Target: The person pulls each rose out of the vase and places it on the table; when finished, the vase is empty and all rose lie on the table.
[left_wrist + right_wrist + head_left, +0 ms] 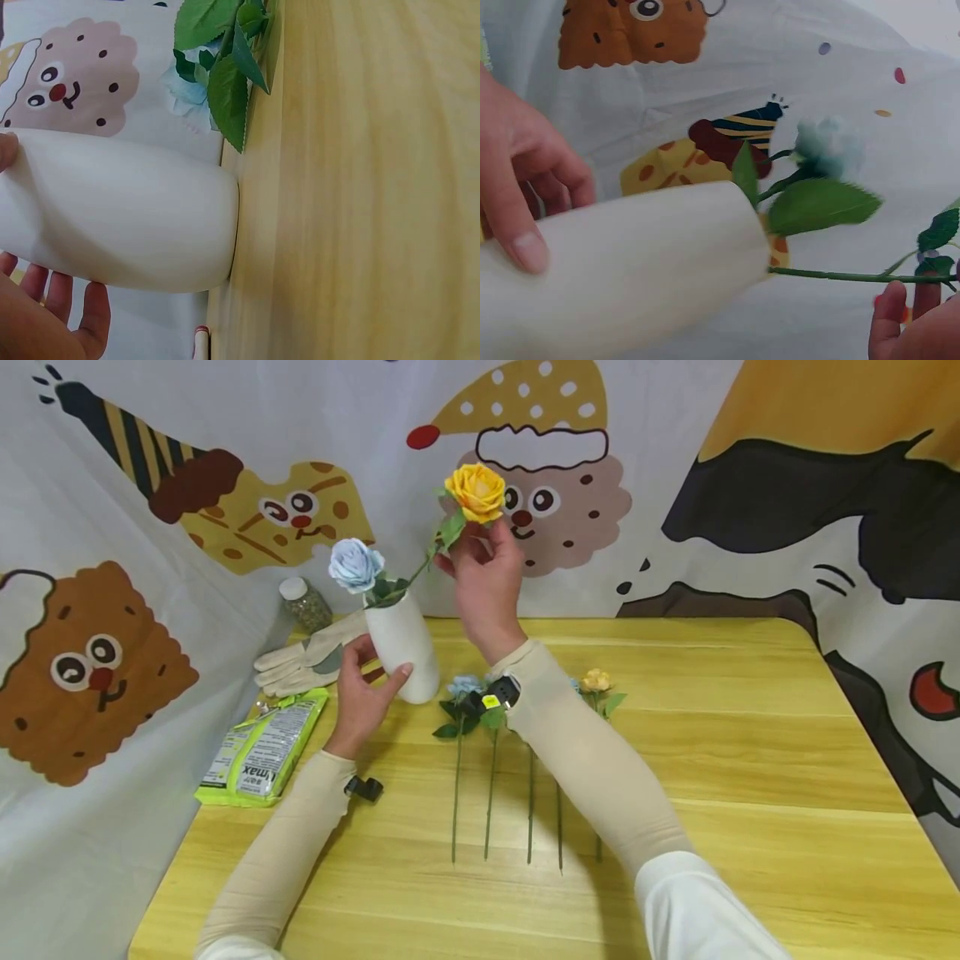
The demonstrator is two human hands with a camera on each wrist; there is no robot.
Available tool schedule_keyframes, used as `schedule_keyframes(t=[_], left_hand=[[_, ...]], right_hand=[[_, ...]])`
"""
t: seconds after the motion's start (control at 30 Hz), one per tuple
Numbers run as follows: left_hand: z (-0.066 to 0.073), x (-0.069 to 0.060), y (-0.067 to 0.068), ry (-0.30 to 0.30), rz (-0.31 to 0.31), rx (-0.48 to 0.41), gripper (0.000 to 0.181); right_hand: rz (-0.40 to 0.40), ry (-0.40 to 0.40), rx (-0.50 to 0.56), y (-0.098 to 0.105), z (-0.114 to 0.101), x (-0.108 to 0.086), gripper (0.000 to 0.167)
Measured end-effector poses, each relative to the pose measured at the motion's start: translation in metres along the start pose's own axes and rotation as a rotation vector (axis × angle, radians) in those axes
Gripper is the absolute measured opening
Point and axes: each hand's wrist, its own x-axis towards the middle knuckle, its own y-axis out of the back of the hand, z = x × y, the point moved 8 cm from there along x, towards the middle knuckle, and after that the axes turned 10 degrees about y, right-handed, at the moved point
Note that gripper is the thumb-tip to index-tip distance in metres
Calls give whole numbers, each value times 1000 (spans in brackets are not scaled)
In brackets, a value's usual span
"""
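Note:
A white vase (406, 647) stands on the wooden table, and my left hand (363, 697) holds its side, thumb in front. A light blue rose (356, 566) leans out of the mouth to the left. With my right hand (489, 585) I pinch the green stem (832, 276) of a yellow rose (476, 493), just below the bloom. That stem slants down into the vase's mouth; its lower end is hidden inside. In the left wrist view, the fingers (94, 319) lie along one side of the vase (142, 210).
Several roses lie in a row on the table (750, 760), among them a blue rose (465, 685) and a peach rose (597, 680); my right forearm partly covers them. Left of the vase are pale gloves (300, 666), a white-lidded jar (306, 605) and a green-and-grey packet (262, 752).

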Motion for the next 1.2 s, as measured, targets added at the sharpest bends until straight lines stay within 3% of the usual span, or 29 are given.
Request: schedule_keyframes(t=[0.23, 0.47, 0.73, 1.0, 1.2], left_hand=[[-3, 1, 1, -6, -4, -5, 66], [-4, 1, 0, -13, -10, -2, 67], [-5, 1, 1, -13, -2, 4, 66], [-31, 15, 4, -31, -2, 10, 69], [-34, 16, 5, -29, 3, 30, 69]], right_hand=[[60, 83, 49, 21, -15, 9, 36], [133, 140, 86, 46, -21, 10, 52], [294, 187, 126, 86, -23, 12, 47], [312, 197, 67, 123, -21, 12, 49], [301, 142, -53, 156, -17, 9, 53]])
